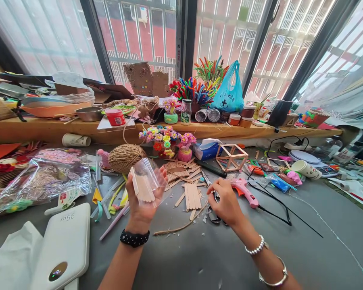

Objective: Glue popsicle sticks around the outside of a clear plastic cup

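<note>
My left hand (145,197) holds a curved clear plastic sheet (149,175) and a small panel of pale craft sticks (142,187) that lies against it. My right hand (225,201) is closed, its fingers curled around the middle of a pair of scissors (213,217); part of the scissors is hidden under the fingers. Left of the scissors lies a row of craft sticks (192,196) side by side, with more loose sticks behind. A length of brown cord (178,229) stretches between my hands on the grey table. Just right of my right hand rests a pink glue gun (245,192).
Behind my left hand sits a ball of twine (125,158). A stick-built cube frame (232,157) stands near the tissue pack (206,149). A white power bank (63,241) lies front left, beside plastic bags (48,173). The glue gun's black cable (278,215) loops rightward.
</note>
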A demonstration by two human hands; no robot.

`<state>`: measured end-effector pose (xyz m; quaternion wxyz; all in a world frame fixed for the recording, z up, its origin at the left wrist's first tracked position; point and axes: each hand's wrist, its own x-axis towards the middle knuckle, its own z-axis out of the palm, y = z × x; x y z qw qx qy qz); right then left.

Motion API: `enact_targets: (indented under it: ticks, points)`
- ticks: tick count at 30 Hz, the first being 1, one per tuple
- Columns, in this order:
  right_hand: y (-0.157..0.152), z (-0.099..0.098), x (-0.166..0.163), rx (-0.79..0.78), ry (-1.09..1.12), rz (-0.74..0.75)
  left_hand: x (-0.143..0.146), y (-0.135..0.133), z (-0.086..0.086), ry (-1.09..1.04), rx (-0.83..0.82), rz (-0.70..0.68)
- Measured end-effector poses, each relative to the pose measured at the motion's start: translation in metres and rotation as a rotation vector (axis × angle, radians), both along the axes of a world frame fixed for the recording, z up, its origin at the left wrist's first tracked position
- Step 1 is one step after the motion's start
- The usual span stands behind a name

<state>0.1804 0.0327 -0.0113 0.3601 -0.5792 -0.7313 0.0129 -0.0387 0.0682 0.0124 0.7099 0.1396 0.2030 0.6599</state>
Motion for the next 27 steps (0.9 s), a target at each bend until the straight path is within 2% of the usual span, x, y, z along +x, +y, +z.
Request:
enact_targets:
  ticks: [3, 7, 10, 15, 20, 27]
  points:
    - [0.007, 0.000, -0.011, -0.146, -0.063, 0.072, 0.004, 0.001, 0.002, 0.175, -0.070, 0.032]
    - [0.011, -0.007, -0.028, -0.291, -0.280, 0.155, 0.010, 0.001, 0.001, 0.405, -0.159, -0.040]
    - [0.010, -0.014, -0.039, -0.315, -0.390, 0.138, 0.014, 0.000, -0.001, 0.475, -0.151, -0.068]
    - [0.008, -0.021, -0.040, -0.235, -0.423, 0.163, 0.011, 0.002, -0.004, 0.452, -0.135, -0.092]
    - [0.009, -0.024, -0.028, -0.071, -0.385, 0.160, 0.010, 0.001, -0.003, 0.446, -0.132, -0.095]
    - [0.006, -0.018, -0.006, 0.210, -0.128, -0.095, 0.012, 0.000, -0.002, 0.538, -0.153, -0.159]
